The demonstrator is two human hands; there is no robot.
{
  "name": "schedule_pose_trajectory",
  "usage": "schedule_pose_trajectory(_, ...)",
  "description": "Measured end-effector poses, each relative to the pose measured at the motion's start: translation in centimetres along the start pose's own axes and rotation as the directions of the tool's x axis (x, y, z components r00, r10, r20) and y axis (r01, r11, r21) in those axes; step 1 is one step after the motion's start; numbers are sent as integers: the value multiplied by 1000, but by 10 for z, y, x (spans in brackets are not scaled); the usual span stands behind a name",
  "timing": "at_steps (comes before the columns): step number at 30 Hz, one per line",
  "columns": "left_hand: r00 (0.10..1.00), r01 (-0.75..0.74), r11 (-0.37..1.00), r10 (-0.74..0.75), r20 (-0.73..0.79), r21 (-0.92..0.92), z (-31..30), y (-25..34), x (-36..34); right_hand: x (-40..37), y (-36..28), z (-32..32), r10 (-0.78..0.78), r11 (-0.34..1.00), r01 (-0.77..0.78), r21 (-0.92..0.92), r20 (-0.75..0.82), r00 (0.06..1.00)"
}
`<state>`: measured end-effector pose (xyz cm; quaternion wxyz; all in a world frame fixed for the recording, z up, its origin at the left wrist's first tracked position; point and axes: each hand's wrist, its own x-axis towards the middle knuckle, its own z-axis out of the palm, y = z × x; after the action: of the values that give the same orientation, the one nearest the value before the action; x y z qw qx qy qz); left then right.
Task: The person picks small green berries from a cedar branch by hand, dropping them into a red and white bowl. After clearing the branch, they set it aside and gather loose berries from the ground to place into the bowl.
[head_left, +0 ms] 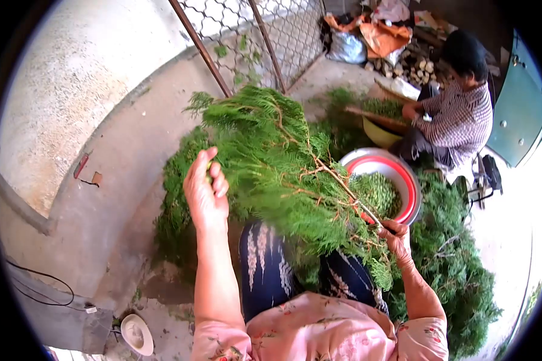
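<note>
A leafy evergreen branch (337,177) stretches across in front of my lap. Its woody stem is gripped low down by my right hand (395,236), with the fingers wrapped around it. To the left of the foliage, my left hand (203,186) is raised with curled fingers. A small greenish bit shows between those fingers, too small to name. Just beyond my right hand stands a pale basin (412,180) with a red inner band. Small green pieces (376,192), like seed cones, lie inside it, partly hidden by the branch.
Cut greenery is heaped at right (451,259) and left (180,192). A co-worker (464,114) in a checked shirt sits at upper right by a woven tray (382,118). Firewood (418,66) and bags lie behind. A metal lattice gate (271,36) stands ahead; a cable (48,280) lies lower left.
</note>
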<state>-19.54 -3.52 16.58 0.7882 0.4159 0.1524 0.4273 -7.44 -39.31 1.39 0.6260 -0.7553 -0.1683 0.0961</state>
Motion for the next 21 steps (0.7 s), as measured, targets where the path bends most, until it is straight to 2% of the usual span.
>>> schedule_pose_trajectory(2, 997, -68, 997, 67, -39, -39, -8, 12, -3, 25, -8, 7, -13, 1000, 13, 26, 14, 1000)
schedule_pose_trajectory(4, 995, -53, 998, 51, -89, -16, -16, 13, -3, 47, -37, 15, 29, 990, -52, 135, 165, 986)
schedule_pose_trajectory(5, 996, -20, 1000, 19, -86, -15, -20, 10, -2, 74, 15, 20, -247, 968, 243, 58, 91, 965)
schedule_pose_trajectory(7, 996, 43, 998, -46, -79, -42, -31, -2, 2, 95, -26, 37, 11, 969, -58, 241, 192, 981)
schedule_pose_trajectory(8, 994, 73, 996, -77, -71, -59, -38, -9, 4, 113, -9, 36, -14, 906, -132, 402, 341, 940)
schedule_pose_trajectory(10, 996, 84, 996, -85, -36, -16, -48, -19, 5, 129, -54, 55, 56, 969, -123, 213, 297, 953)
schedule_pose_trajectory(11, 999, 50, 999, -50, 10, -13, -54, -26, 5, 126, -75, 66, 42, 939, -127, 318, 261, 965)
schedule_pose_trajectory(12, 995, 94, 994, -94, 14, -55, -57, -29, 6, 131, -85, 70, 48, 929, -171, 328, 352, 935)
schedule_pose_trajectory(14, 996, 82, 992, -77, 54, -91, -63, -35, 5, 145, -99, 79, 71, 902, -276, 332, 517, 853)
schedule_pose_trajectory(15, 992, 120, 986, -115, 50, -116, -67, -37, 7, 129, -127, 92, 126, 869, -348, 353, 521, 844)
schedule_pose_trajectory(16, 991, 132, 981, -128, 43, -140, -70, -40, 9, 113, -144, 109, 122, 852, -320, 415, 437, 891)
schedule_pose_trajectory(18, 989, 145, 980, -143, 30, -132, -71, -40, 12, 95, -167, 130, 118, 870, -297, 393, 420, 900)
schedule_pose_trajectory(19, 988, 157, 980, -157, 13, -121, -72, -41, 14, 81, -178, 143, 27, 847, -242, 473, 415, 909)
schedule_pose_trajectory(20, 985, 169, 980, -170, -2, -109, -72, -44, 18, 100, -160, 149, 70, 857, -297, 422, 476, 877)
schedule_pose_trajectory(21, 982, 184, 979, -186, -19, -92, -73, -46, 20, 113, -147, 156, 79, 810, -375, 451, 549, 832)
